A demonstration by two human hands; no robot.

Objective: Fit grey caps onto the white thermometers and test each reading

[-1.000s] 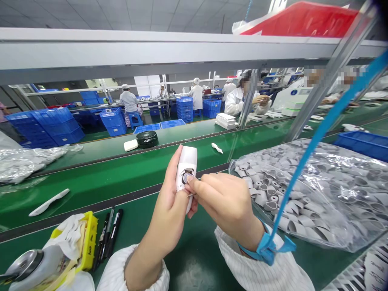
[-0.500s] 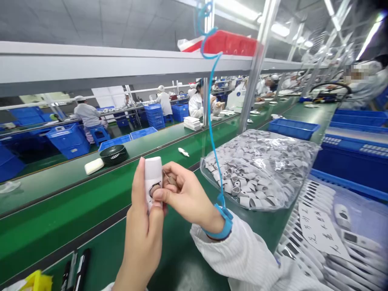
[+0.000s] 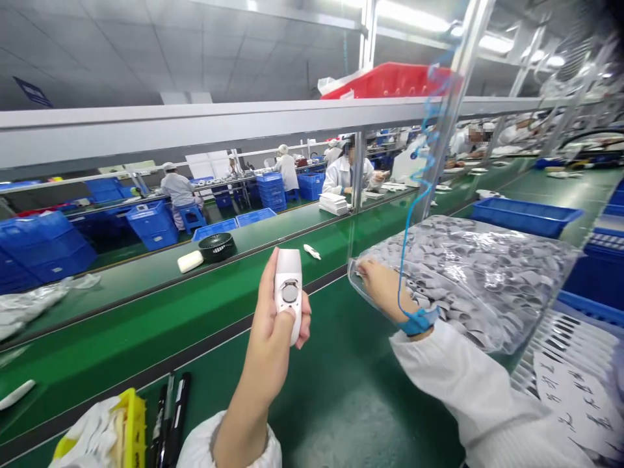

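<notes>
The left hand has its fingers clamped around a white device, a round silver disc seated just beyond the thumb tip, while the right hand's fingers, whether pinched or apart I cannot tell, have grey pieces in a clear bag beside them.

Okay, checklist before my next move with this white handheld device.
1. White, elongated handheld device gripped in left hand: ok.
2. Round silver disc in the device's round opening: ok.
3. Disc fully seated: cannot tell.
4. Opening covered: not ok, disc exposed.
5. Clear plastic bag of grey curved parts at right hand: ok.
6. Part held in right hand: cannot tell, too small to see.
</notes>
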